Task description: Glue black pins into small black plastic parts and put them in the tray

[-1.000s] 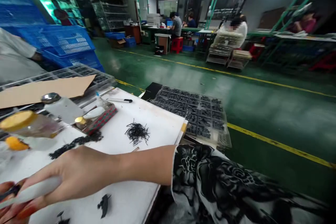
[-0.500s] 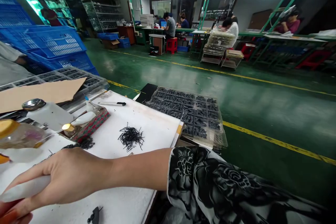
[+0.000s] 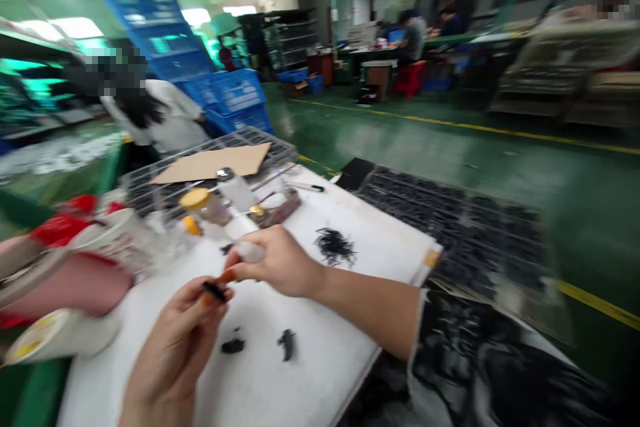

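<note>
My left hand [image 3: 173, 340] is closed, pinching a small black part [image 3: 215, 291] above the white work board [image 3: 280, 393]. Just beyond it, my right hand [image 3: 283, 260] is wrapped round a small white squeeze bottle [image 3: 250, 251], its fingers close to the black part. Orange covers the fingertips of both hands; the bottle's tip is hard to make out in the blur. Two more small black parts, one [image 3: 233, 341] and another [image 3: 287, 344], lie on the board nearer me. A loose heap of thin black pins [image 3: 334, 245] is to the right of my right hand.
Behind my hands stand a yellow-lidded jar [image 3: 203, 203], a white pump bottle [image 3: 237, 190] and a knife [image 3: 307, 187]. Leftward are a pink bucket [image 3: 70, 283] and a tipped cup [image 3: 55, 337]. Compartment trays [image 3: 450, 213] sit right; a person [image 3: 160, 113] works beside blue crates [image 3: 235, 97].
The view has swung left. My left hand with the black part has come into view, and my right hand, still holding the bottle, is now close to it.
</note>
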Tool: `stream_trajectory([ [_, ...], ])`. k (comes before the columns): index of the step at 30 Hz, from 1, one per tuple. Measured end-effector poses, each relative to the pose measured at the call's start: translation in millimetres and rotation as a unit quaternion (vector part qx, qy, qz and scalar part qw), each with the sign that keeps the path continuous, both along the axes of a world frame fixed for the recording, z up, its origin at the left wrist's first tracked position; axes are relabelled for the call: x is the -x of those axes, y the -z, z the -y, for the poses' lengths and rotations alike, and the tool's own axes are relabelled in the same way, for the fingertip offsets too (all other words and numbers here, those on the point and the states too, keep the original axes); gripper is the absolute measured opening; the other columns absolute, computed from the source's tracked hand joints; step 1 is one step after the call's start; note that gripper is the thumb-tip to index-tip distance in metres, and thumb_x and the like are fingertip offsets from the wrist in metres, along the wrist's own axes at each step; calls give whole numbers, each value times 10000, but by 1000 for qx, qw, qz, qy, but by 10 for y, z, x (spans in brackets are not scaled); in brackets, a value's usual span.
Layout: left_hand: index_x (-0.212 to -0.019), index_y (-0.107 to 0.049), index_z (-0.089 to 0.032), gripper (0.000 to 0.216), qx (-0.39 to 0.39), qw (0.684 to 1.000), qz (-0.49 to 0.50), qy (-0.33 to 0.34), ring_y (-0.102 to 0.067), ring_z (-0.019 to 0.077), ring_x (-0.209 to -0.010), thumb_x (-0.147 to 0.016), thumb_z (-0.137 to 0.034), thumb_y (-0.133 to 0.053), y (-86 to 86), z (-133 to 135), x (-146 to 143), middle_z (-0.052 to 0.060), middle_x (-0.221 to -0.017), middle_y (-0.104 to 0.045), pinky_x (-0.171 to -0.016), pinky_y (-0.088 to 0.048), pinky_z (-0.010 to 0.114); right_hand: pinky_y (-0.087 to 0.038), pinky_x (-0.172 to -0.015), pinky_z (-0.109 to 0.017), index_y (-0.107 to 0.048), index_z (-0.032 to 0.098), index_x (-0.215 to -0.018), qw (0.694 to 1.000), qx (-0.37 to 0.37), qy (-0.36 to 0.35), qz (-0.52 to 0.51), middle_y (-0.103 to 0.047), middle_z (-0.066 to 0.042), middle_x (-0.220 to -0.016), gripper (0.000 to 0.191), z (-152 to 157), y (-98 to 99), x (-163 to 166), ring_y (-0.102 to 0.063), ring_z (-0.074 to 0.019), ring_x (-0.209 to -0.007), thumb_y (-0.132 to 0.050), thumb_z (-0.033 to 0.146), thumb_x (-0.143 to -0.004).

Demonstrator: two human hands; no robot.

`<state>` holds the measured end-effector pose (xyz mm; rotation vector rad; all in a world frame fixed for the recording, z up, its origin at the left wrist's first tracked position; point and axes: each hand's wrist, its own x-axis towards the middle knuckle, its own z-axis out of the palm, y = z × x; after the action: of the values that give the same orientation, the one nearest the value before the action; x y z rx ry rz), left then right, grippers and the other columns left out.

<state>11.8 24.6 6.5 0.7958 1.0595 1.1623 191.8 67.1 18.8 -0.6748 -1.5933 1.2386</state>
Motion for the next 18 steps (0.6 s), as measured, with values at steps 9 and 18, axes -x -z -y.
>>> stream_trajectory([
  [9,-801,-676,-128,276,-12,994,109,13,-615,95,-671,-597,-176,-856,-37,29,-63,43,-769,-636,-582,-539,122,-403,-550,-211,-681,157,-758,997,-63,30,35,-635,4,-672,151,166,-66,-13,-532,-115,-616,-696,306,-769],
  [18,-805,-675,-134,226,-21,992,117,29,-615,88,-682,-640,-163,-828,-11,37,-40,40,-761,-641,-602,-537,112,-417,-550,-215,-665,169,-735,981,-139,96,91,-659,12,-655,49,181,-59,-13,-564,-108,-573,-664,211,-762],
])
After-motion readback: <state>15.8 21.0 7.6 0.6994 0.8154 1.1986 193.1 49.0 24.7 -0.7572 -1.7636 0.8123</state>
